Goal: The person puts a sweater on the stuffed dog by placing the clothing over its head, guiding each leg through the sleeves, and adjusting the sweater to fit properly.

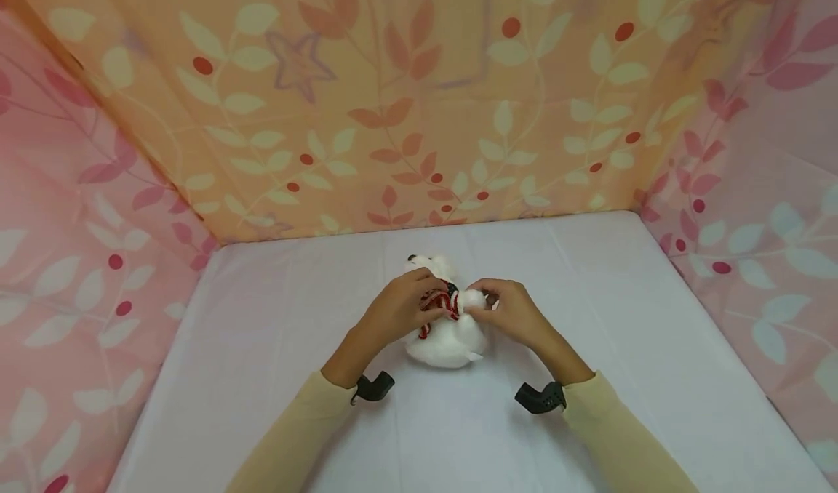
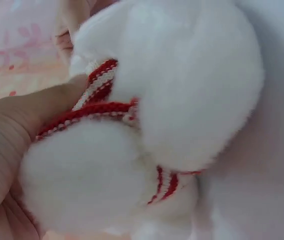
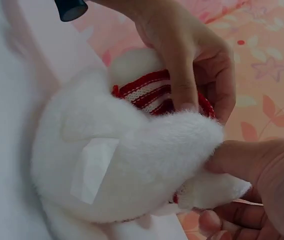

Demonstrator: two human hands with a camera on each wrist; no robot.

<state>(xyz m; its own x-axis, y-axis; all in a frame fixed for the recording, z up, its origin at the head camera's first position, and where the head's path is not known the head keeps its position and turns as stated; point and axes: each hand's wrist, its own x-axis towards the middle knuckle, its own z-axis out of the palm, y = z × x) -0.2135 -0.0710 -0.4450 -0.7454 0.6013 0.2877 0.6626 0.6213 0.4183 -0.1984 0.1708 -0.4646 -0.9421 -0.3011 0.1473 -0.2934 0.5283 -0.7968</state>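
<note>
A white plush toy animal (image 1: pixel 445 347) lies on the white table, its dark nose toward the far side. It wears a red-and-white striped knit garment (image 3: pixel 144 95). My left hand (image 1: pixel 401 305) pinches the knit, and its thumb (image 2: pixel 57 102) lies along the striped edge. A furry white limb (image 2: pixel 84 175) pokes out of the knit beside that palm. On the other side, my right hand (image 1: pixel 513 313) holds a white limb of the toy between thumb and fingers. A white fabric tag (image 3: pixel 94 170) hangs from the fur.
The white-covered table (image 1: pixel 275 377) spreads around the toy. An orange leaf-patterned cloth (image 1: pixel 419 151) stands behind it, with pink patterned cloths (image 1: pixel 85 260) along the sides. Black wrist cameras (image 1: pixel 540 398) sit at both cuffs.
</note>
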